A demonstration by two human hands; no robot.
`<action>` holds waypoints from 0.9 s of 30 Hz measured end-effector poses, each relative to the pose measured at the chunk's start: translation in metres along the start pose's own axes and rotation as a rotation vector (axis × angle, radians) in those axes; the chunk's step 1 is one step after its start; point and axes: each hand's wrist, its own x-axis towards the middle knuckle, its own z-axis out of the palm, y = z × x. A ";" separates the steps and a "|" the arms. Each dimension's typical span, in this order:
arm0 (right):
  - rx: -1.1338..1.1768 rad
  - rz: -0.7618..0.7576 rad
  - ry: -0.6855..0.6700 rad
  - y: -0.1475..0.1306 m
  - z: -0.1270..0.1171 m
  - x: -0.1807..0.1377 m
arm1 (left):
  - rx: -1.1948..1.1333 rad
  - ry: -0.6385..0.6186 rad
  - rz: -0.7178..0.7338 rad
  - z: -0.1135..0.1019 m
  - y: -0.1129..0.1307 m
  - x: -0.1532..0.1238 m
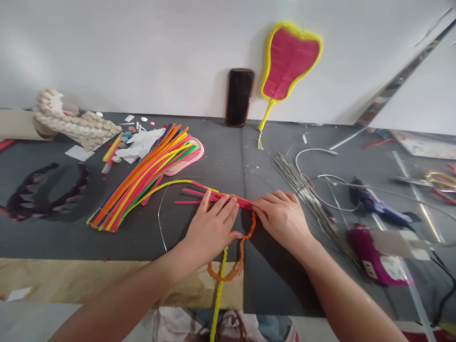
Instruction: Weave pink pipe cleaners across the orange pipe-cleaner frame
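My left hand (213, 224) lies on a small bundle of pink pipe cleaners (192, 193) on the dark table mat (221, 156), fingers stretched over it, thumb beside an orange pipe cleaner (242, 247). My right hand (281, 216) pinches the bundle's right end, fingers curled together. The orange pipe cleaner loops down from the bundle toward the table's near edge. A yellow pipe cleaner (219, 289) hangs over that edge, and another yellow one arcs left of the bundle.
A pile of many-coloured pipe cleaners (142, 175) lies to the left. Thin metal wires (306, 194) fan out on the right, with a blue glue gun (377, 206) and a magenta tool (370, 259). A phone (239, 97) and a pink fan (288, 61) lean on the wall.
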 end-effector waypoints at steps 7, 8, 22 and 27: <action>0.045 0.081 -0.217 0.004 -0.015 0.008 | -0.088 -0.050 -0.038 -0.002 0.000 0.004; 0.015 0.070 -0.240 0.003 -0.017 0.009 | -0.094 -0.050 -0.041 -0.002 0.000 0.004; 0.428 0.193 -0.612 0.024 -0.029 0.041 | -0.119 -0.025 -0.072 0.003 0.003 0.003; 0.463 0.230 -0.666 0.023 -0.031 0.052 | -0.136 -0.038 -0.076 0.003 0.003 0.003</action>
